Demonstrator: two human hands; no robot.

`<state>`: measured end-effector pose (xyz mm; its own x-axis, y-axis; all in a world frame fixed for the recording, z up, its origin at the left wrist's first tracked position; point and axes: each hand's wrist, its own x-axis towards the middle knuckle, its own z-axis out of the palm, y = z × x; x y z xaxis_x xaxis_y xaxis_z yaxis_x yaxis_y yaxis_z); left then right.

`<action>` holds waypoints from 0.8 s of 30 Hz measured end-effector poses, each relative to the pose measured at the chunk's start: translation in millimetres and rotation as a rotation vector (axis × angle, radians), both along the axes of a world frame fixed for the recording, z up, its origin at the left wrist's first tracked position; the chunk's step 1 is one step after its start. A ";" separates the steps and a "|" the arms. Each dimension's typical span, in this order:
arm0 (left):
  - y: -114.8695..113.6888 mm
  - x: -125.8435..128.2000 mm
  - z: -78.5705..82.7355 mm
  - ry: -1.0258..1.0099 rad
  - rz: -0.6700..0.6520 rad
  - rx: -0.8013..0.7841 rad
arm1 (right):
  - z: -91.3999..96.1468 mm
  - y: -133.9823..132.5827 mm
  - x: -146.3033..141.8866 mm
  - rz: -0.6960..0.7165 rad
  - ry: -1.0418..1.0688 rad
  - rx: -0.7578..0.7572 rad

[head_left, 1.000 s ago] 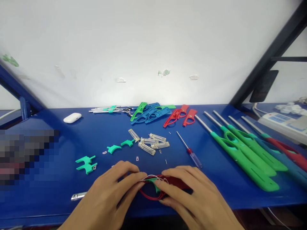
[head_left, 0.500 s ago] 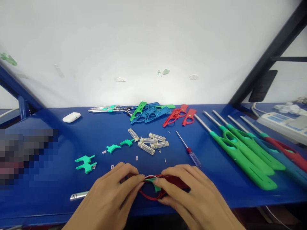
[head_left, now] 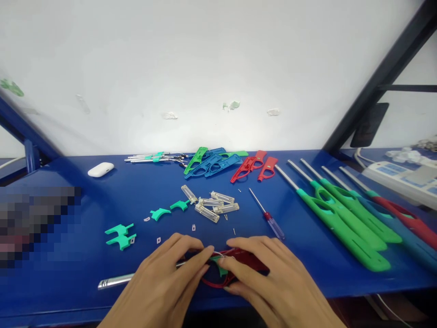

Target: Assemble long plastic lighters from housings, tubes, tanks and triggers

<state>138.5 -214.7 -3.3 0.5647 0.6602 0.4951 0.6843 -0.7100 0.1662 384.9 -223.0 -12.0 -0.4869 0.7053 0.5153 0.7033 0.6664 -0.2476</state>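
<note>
Near the table's front edge, both hands hold a red lighter casing (head_left: pixel 251 259) with its open inner side partly showing. My left hand (head_left: pixel 167 278) is closed at the casing's front end, where the metal lighter tube (head_left: pixel 116 281) runs out to the left beneath the fingers. My right hand (head_left: pixel 273 273) grips the handle part, thumb and index finger pressing by a green trigger (head_left: pixel 222 270) and a thin white wire (head_left: pixel 217 253). The fingers hide most of the casing's inside.
Transparent fuel tanks (head_left: pixel 208 212), green triggers (head_left: pixel 160 214), small screws and metal clips lie ahead. A screwdriver (head_left: pixel 273 227) and several long lighters (head_left: pixel 344 228) lie rightward. Loose casings (head_left: pixel 221 165) and metal tubes (head_left: pixel 153 158) lie by the wall; a white case (head_left: pixel 101 170) sits left.
My left hand has shifted slightly right along the casing, and more of the metal tube shows beside it. My right hand keeps its grip. The whole view has shifted slightly.
</note>
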 end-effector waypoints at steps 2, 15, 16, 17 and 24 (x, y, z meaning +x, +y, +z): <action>-0.4 1.0 -1.2 -0.019 -0.016 -0.015 | -0.2 0.3 -0.2 0.003 -0.006 0.002; -0.1 4.8 -4.7 -0.116 0.007 -0.143 | 0.3 1.2 1.6 0.022 0.018 -0.013; -0.2 4.7 -5.1 -0.132 0.006 -0.151 | 0.1 1.0 1.8 0.024 0.018 -0.018; -0.4 4.5 -5.6 -0.145 0.007 -0.157 | -0.2 0.8 1.9 0.026 0.022 -0.019; -0.4 4.7 -7.5 -0.139 0.037 -0.155 | -2.0 1.2 0.5 0.019 0.021 -0.029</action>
<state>143.2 -215.1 -10.8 0.4719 0.7540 0.4570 0.6727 -0.6429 0.3662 385.3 -221.8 -13.9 -0.4894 0.7111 0.5048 0.6854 0.6716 -0.2815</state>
